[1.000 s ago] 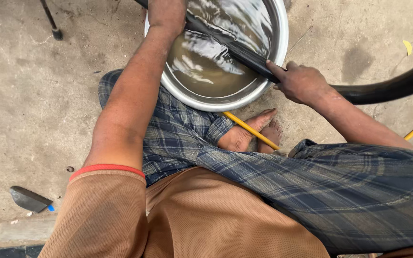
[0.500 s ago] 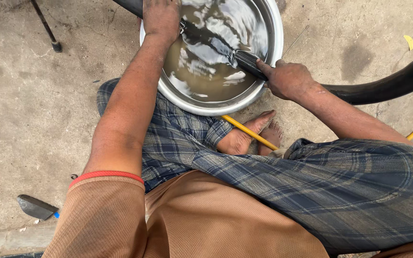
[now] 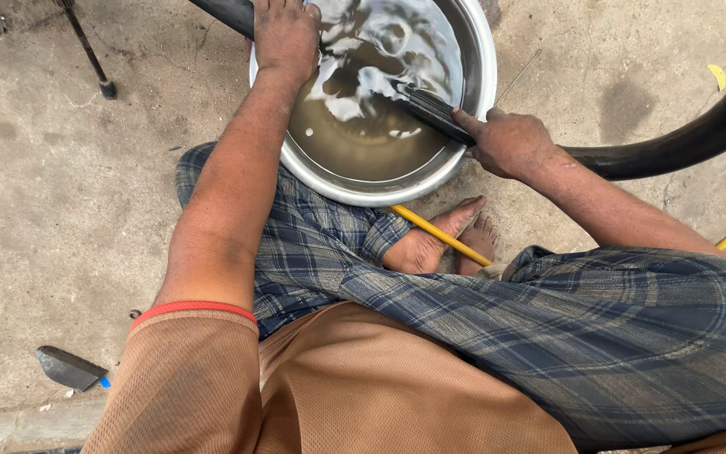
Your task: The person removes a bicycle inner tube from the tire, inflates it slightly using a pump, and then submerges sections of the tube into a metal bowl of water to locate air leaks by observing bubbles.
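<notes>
head cam | faces steeply down; close above lap and basin (image 3: 472,126)

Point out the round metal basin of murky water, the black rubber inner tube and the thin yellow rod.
Round metal basin (image 3: 355,195): head view, on its near rim.
Black rubber inner tube (image 3: 682,141): head view, on the curved stretch right of the basin.
Thin yellow rod (image 3: 430,229): head view, mid-length beside the foot.

1. The metal basin (image 3: 472,126) filled the top centre of the frame, with the black rubber tube (image 3: 674,143) crossing it and arcing off to the upper right.
2. The left hand (image 3: 286,35) blocked the basin's upper-left rim; the right hand (image 3: 510,141) blocked its right rim.
3. Bare concrete floor (image 3: 60,219) lay open at the left, apart from a thin rod (image 3: 86,46), possibly a stand leg, and a dark blade (image 3: 69,368) at the lower left.
4. A yellow stick (image 3: 439,234) and the feet (image 3: 439,240) barred the gap below the basin.
</notes>
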